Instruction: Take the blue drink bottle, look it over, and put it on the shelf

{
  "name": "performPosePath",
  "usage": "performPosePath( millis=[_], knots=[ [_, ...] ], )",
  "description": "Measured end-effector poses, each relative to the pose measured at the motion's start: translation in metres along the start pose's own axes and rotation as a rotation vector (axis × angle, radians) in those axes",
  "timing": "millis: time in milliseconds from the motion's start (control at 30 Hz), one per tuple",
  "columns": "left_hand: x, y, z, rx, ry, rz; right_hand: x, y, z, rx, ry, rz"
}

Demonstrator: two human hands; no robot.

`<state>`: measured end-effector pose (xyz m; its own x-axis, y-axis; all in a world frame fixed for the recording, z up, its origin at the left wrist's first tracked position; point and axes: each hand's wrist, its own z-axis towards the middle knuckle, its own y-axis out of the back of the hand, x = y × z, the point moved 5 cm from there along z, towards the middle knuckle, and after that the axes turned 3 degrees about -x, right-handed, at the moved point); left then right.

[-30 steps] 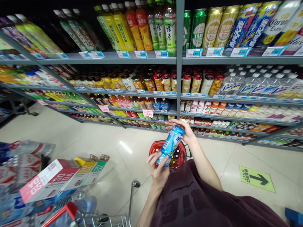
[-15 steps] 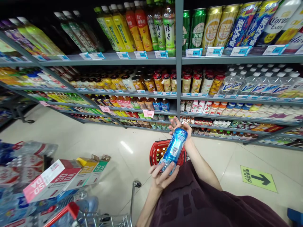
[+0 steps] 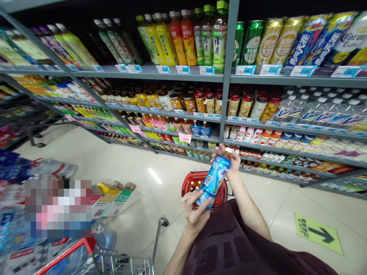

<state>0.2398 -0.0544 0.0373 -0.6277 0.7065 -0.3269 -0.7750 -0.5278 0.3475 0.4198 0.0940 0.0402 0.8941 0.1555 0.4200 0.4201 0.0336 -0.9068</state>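
A drink bottle (image 3: 215,176) with a blue label and a white cap is held at a slant in front of my body, between both hands. My left hand (image 3: 197,208) supports its lower end with bent fingers. Around the neck, just below the cap, my right hand (image 3: 233,164) has its fingers curled. A barcode and part of a white logo show on the label. Below the bottle, a red shopping basket (image 3: 186,184) stands on the floor with several capped bottles in it, partly hidden by the held bottle.
Shelves (image 3: 183,110) full of bottles, cans and jars run across ahead. At lower left are a metal cart (image 3: 126,263) with a red handle, soda boxes (image 3: 107,202) and packed water bottles. A yellow exit sign (image 3: 318,233) lies on the floor at right.
The bottle has turned about its long axis, so the barcode sits further left and the logo shows. Both hands remain on it. The view has shifted, with the shelves lower and further right.
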Motion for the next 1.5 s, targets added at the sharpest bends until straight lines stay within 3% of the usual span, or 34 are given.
performPosePath(
  millis=[333, 633, 933, 1100, 1200, 1267, 1400, 1500],
  knots=[
    [0.000, -0.009, 0.003, 0.046, 0.263, -0.089, -0.001, 0.006, 0.000, -0.076, 0.022, 0.031],
    [0.015, -0.017, -0.010, 0.124, 0.604, -0.288, 0.001, 0.015, 0.003, -0.036, 0.037, 0.037],
    [0.014, -0.020, -0.012, 0.163, 0.560, -0.280, -0.003, 0.027, 0.006, -0.075, 0.022, 0.097],
    [0.019, -0.020, -0.015, 0.207, 0.644, -0.284, -0.003, 0.024, 0.006, -0.031, 0.017, 0.101],
    [0.026, -0.022, -0.020, 0.195, 0.835, -0.388, -0.003, 0.019, 0.006, -0.001, 0.011, 0.116],
    [0.029, -0.029, -0.028, 0.199, 1.045, -0.591, -0.004, 0.017, 0.007, 0.018, -0.003, 0.126],
    [0.021, -0.054, -0.049, 0.325, 1.470, -1.076, -0.010, 0.016, 0.010, 0.041, -0.046, 0.115],
    [0.011, -0.064, -0.059, 0.445, 1.654, -1.241, -0.018, 0.018, 0.013, 0.029, -0.093, 0.064]
  ],
)
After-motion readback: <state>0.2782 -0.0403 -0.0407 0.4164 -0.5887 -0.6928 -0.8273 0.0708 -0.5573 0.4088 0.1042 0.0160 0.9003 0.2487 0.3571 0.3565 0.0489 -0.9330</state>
